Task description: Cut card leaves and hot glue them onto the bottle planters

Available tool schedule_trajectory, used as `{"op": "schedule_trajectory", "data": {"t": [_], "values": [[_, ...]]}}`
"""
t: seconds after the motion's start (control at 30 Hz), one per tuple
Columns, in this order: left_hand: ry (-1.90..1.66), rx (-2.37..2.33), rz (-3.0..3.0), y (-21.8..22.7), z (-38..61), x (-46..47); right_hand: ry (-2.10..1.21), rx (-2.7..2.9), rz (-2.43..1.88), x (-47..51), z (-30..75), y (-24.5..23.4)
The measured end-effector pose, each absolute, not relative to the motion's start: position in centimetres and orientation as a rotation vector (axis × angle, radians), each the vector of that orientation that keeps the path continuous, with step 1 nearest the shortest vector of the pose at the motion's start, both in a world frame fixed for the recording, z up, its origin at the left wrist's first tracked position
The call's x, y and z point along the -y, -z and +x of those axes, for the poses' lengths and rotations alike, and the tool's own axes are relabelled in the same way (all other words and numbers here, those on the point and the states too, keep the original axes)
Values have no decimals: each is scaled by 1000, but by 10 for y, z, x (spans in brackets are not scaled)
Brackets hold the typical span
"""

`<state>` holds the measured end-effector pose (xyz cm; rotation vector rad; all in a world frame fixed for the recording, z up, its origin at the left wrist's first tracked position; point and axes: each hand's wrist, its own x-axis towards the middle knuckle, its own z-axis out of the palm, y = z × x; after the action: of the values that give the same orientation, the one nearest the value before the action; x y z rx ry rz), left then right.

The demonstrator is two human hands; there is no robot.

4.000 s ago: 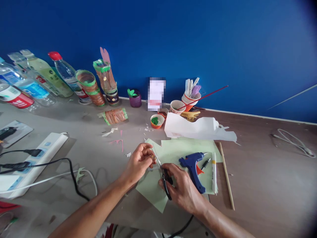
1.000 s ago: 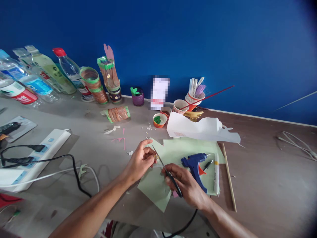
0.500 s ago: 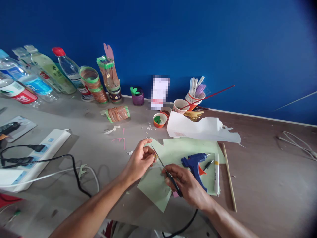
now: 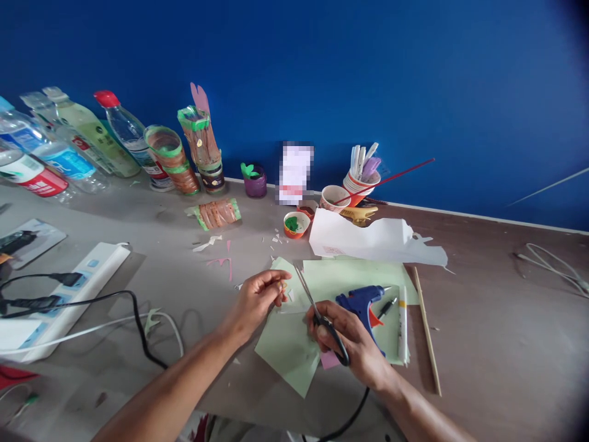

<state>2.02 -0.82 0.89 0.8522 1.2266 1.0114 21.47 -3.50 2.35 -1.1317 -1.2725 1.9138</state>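
My right hand (image 4: 343,337) grips black-handled scissors (image 4: 304,285), whose blades point up and to the left, slightly parted. My left hand (image 4: 260,301) is closed in a pinch on a tiny yellowish piece (image 4: 283,285), perhaps paper, mostly hidden by the fingers. Close beside those fingertips is a small white scrap (image 4: 290,295). Pale green paper (image 4: 292,353) lies on the table under and between both hands. A bit of pink paper (image 4: 329,360) shows below the scissors' handles.
A blue glue gun (image 4: 361,301) lies right of my right hand, near a white marker (image 4: 402,325) and a thin stick (image 4: 427,334). Torn white paper (image 4: 368,236) and a small cup of green paint (image 4: 296,224) are behind. Left is a power strip (image 4: 87,276) with cables.
The scissors have drawn back from my left hand, and their blades have parted a little. My left hand has lowered slightly, and a white scrap now shows beside its fingertips.
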Motion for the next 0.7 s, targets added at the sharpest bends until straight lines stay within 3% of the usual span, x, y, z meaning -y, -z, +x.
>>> {"op": "schedule_trajectory", "data": {"t": [0.33, 0.7], "values": [[-1022, -1137, 747, -15, 23, 8, -1879, 1413, -1137, 38, 215, -21], [-962, -1076, 650, -11, 25, 7, -1306, 1930, -1367, 43, 210, -15]]}}
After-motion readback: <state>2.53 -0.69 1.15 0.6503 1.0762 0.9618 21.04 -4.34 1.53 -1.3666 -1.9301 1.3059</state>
